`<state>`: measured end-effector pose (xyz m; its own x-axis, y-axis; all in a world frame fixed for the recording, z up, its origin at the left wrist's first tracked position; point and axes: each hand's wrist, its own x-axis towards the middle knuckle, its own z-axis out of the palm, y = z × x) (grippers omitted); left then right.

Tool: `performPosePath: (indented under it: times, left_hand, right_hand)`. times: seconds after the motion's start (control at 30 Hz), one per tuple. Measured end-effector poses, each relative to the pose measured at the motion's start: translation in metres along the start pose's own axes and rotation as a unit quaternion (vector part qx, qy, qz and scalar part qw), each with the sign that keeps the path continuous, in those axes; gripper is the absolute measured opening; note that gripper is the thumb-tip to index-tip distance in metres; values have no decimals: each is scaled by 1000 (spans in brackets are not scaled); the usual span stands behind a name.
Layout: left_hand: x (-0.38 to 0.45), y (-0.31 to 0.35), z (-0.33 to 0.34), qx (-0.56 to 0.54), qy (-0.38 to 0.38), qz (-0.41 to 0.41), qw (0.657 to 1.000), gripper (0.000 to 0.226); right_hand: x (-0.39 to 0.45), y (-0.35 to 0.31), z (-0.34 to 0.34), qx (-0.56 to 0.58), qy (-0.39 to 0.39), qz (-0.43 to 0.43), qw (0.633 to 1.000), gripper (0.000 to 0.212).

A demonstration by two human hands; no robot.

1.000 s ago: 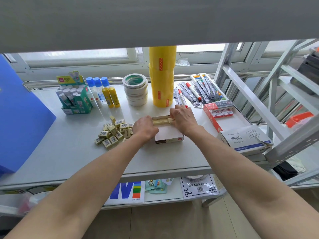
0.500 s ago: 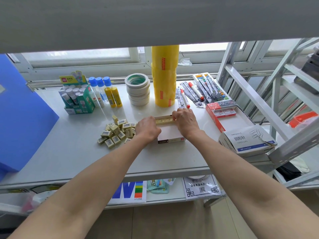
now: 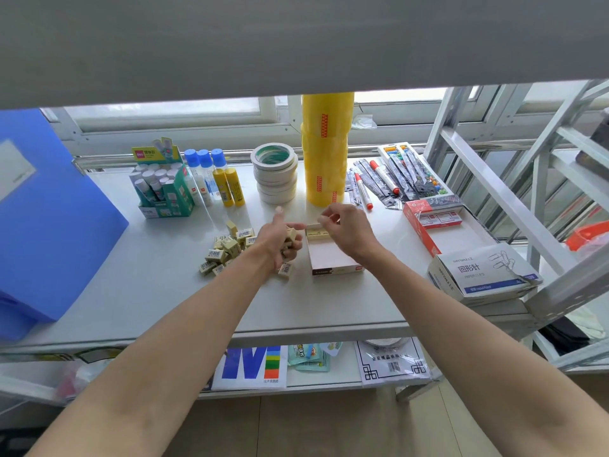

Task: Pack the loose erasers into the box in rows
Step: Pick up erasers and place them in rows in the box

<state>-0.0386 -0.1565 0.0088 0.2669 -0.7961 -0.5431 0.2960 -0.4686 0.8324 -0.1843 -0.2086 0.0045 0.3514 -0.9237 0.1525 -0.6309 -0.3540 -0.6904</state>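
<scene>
Both hands lifted off box (image 3: 333, 258) | left hand (image 3: 278, 240) grips erasers (image 3: 290, 233) | right hand (image 3: 346, 225) pinched, contents unclear | tape stack (image 3: 326, 159) behind

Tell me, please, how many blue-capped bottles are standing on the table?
3: the blue-capped bottles stand in a close row right of the green glue-stick box, behind the two yellow glue sticks. None seem hidden.

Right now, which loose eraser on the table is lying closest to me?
The eraser lying alone just below the left hand, barcode label up. It sits apart, nearer you than the pile of erasers to its left.
</scene>
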Motion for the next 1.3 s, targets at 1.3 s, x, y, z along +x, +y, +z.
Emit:
performPosePath:
  times: [1.3]
  left_hand:
    - [-3, -4, -1, 170, -60, 86, 980, 21]
  right_hand:
    - [-20, 1, -11, 126, -94, 17, 987, 39]
